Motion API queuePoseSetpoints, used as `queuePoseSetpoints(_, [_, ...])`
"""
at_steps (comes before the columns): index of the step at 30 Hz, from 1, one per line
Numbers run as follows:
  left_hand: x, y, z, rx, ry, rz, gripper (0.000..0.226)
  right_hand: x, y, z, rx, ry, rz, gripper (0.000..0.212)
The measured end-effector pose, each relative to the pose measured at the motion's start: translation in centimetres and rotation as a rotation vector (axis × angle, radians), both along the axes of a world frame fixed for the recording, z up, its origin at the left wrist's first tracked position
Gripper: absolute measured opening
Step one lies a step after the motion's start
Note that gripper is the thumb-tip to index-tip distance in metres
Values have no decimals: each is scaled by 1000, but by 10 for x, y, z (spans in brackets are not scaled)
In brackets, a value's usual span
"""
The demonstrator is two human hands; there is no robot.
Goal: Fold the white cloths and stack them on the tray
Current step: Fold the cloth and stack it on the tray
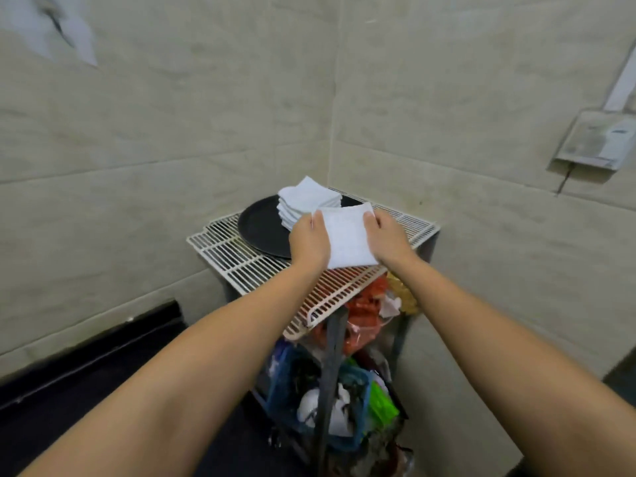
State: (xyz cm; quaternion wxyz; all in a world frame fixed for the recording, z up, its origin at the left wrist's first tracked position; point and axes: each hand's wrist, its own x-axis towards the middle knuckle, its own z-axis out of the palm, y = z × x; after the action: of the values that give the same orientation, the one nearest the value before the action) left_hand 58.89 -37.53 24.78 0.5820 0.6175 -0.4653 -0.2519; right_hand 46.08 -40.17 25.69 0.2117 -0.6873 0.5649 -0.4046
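Head view: one round black tray (pixel 256 228) on a white wire rack (pixel 237 263), bearing one stack of folded white cloths (pixel 306 201). One more folded white cloth (pixel 347 235) gripped by left hand (pixel 309 242) and right hand (pixel 387 239), arms outstretched, just beside the stack.

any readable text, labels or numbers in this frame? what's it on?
None readable.
Grey wall-mounted box: pale label with a small blue mark, too blurred to read.
Bright green packet in the clutter under the white wire rack: no legible print.
Folded white cloth, round black tray: no text.
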Motion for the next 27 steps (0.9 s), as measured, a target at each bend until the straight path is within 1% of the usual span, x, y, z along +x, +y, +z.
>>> queuePoseSetpoints(4, [32, -57, 18, -7, 23, 115, 38, 33, -77, 26, 5, 30, 152, 38])
queuePoseSetpoints(7, [51, -102, 30, 33, -19, 181, 39, 51, -132, 43, 21, 81, 237, 41])
queuePoseSetpoints(11, [66, -152, 34, 112, 1, 257, 42, 69, -204, 56, 15, 164, 349, 36])
queuePoseSetpoints(14, [69, -174, 28, 195, 14, 288, 39, 77, -246, 55, 62, 234, 415, 43])
queuePoseSetpoints(18, [68, -191, 11, 274, -65, 357, 46, 79, -271, 38, 129, 309, 504, 46])
queuePoseSetpoints(23, [64, -189, 2, 368, -268, 434, 48, 73, -280, 20, 114, 341, 570, 46])
queuePoseSetpoints(27, [63, -183, -2, 372, -306, 467, 45, 73, -283, 15, 94, 343, 585, 46])
